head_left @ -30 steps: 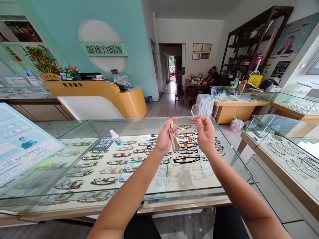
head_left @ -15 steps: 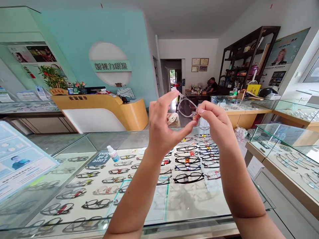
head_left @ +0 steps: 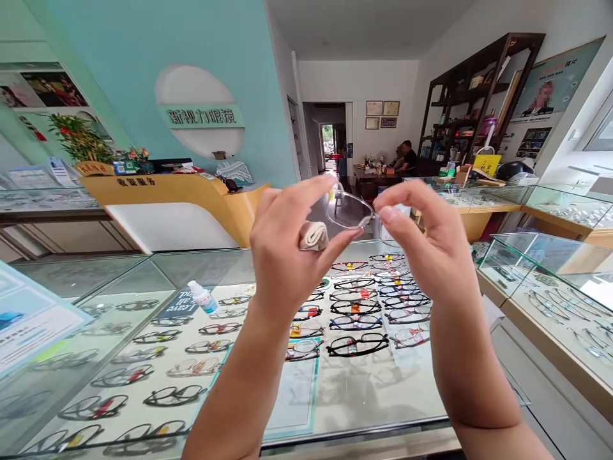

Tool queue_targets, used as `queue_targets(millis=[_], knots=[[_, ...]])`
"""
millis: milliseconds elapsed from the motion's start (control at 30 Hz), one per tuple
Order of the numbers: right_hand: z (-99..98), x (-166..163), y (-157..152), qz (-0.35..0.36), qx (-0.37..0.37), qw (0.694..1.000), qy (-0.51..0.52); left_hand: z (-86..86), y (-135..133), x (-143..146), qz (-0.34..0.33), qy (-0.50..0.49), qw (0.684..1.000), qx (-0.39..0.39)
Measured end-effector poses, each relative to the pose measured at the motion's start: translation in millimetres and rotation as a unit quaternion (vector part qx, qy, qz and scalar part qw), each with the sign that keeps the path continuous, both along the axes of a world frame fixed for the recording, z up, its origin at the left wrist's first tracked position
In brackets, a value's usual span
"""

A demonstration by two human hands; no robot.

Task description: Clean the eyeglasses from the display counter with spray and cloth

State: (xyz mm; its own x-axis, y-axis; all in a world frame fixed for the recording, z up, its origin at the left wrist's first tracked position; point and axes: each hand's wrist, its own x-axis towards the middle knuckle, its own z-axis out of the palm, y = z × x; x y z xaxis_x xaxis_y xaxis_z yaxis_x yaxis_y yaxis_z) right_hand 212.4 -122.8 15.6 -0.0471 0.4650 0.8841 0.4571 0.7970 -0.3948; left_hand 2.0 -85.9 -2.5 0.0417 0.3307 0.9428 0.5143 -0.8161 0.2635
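I hold a clear-framed pair of glasses (head_left: 352, 211) up in front of me with both hands. My left hand (head_left: 287, 246) pinches the frame between thumb and forefinger and keeps a beige cleaning cloth (head_left: 315, 236) tucked in its palm. My right hand (head_left: 428, 243) is closed on the right end of the frame with thumb and fingertips. Both hands hover above a glass display counter (head_left: 143, 275) filled with rows of spectacle frames (head_left: 357, 322).
A small spray bottle (head_left: 203, 298) lies on the counter glass at left. A leaflet stand (head_left: 23, 326) sits at the far left. More glass showcases (head_left: 550, 275) line the right side. An orange reception desk (head_left: 191, 198) stands behind, and people sit at a table (head_left: 405, 156) far back.
The glasses rose from counter height to eye level. My left hand, which held only the cloth, joined my right on the frame. Both hands have come a little closer to me.
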Motion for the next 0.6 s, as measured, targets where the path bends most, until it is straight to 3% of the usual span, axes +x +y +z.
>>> queue_targets(millis=[100,233,600], knots=[[-2.2,0,-2,-0.062,0.075,0.995,0.013,-2.0,-2,-3,0.024,-0.081,0.996,0.01],[-3.5,0,-4,-0.086,0.094,0.992,-0.022,1.5,-5,-4,0.044,-0.148,0.988,0.032],[-6.1,-7,4,-0.121,0.094,0.988,0.016,5.2,-8,3,0.041,-0.159,0.986,-0.002]])
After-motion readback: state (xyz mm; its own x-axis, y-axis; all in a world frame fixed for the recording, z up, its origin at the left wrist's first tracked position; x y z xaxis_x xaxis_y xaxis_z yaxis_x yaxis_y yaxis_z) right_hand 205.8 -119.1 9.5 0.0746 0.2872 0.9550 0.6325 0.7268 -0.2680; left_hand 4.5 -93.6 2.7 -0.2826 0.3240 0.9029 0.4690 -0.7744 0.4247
